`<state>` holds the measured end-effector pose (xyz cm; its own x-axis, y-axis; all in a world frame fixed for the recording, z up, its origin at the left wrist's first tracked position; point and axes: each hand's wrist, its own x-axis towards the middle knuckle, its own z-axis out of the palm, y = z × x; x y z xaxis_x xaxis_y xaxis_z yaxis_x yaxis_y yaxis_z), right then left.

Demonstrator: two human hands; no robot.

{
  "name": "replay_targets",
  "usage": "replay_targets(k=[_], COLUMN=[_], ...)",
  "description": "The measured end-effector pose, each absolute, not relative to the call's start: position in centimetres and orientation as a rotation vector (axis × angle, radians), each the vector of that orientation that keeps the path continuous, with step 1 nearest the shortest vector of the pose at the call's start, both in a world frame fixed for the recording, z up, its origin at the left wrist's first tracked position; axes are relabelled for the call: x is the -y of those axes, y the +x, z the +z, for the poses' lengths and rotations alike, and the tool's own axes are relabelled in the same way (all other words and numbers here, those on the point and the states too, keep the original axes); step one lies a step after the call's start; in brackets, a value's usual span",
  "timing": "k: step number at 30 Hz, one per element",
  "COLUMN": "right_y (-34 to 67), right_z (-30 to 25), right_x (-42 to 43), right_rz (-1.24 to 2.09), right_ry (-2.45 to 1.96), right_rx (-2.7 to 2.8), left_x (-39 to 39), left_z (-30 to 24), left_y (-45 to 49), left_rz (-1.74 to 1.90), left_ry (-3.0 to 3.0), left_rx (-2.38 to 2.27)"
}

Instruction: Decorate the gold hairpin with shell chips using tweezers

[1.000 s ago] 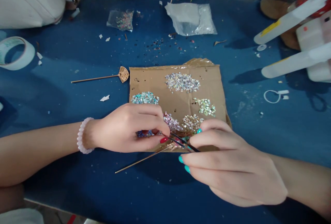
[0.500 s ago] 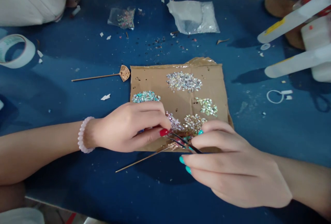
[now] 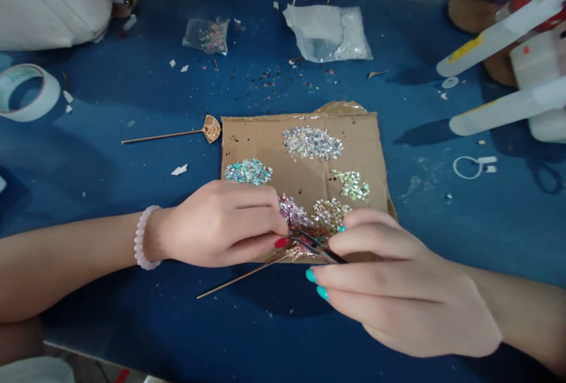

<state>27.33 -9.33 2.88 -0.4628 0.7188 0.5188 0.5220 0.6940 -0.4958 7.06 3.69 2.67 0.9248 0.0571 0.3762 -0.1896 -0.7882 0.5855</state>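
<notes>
My right hand (image 3: 402, 289) is closed around a pair of dark tweezers (image 3: 319, 247), whose tips reach to the fingertips of my left hand (image 3: 225, 224). The left fingers are pinched together; what lies between them is hidden. Under the tweezers, a gold hairpin (image 3: 243, 278) rests with its decorated end on the cardboard's (image 3: 260, 129) near edge and its stem over the table. Purple chips (image 3: 294, 211) and champagne chips (image 3: 331, 213) lie just beyond the fingers. Turquoise chips (image 3: 248, 171), silvery chips (image 3: 312, 142) and pale green chips (image 3: 352, 185) form further piles.
Left of the cardboard lies a second hairpin with a fan-shaped head (image 3: 211, 129). A tape roll (image 3: 50, 95) is at far left. Two plastic bags (image 3: 327, 32) (image 3: 206, 35) lie behind. White tubes (image 3: 490, 35) and a clear ring (image 3: 469, 167) are at right.
My left fingertips have shifted slightly down and left, showing more of the turquoise and purple piles. The tweezers stay in my right hand. The whole view has shifted a little.
</notes>
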Motion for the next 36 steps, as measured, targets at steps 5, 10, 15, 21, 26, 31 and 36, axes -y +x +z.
replay_targets(k=[5,10,15,21,26,31,36], right_y=[28.6,29.0,29.1,30.0,30.4,30.8,31.6], right_z=[3.5,2.5,1.9,2.1,2.0,1.3,0.8], right_x=[8.3,7.3,6.6,6.0,5.3,4.8,4.6], right_rz=[0.372,0.413,0.457,0.421,0.226,0.321,0.372], right_ry=[-0.969,-1.190,-1.231,-1.200,-1.254,-1.360,-1.319], right_rx=[2.033,1.677,1.520,1.644,1.674,1.563,1.619], left_x=[-3.7,-3.7,-3.4,-2.9,-2.7,-2.7,-2.7], left_z=[2.9,2.9,3.0,3.2,3.0,2.8,2.8], left_y=[7.1,7.0,6.8,6.9,6.8,6.7,6.8], left_rz=[0.501,0.515,0.525,0.467,0.425,0.433,0.417], left_ry=[2.429,2.534,2.654,2.687,2.701,2.688,2.690], left_rx=[0.120,0.245,0.430,0.557,0.638,0.651,0.650])
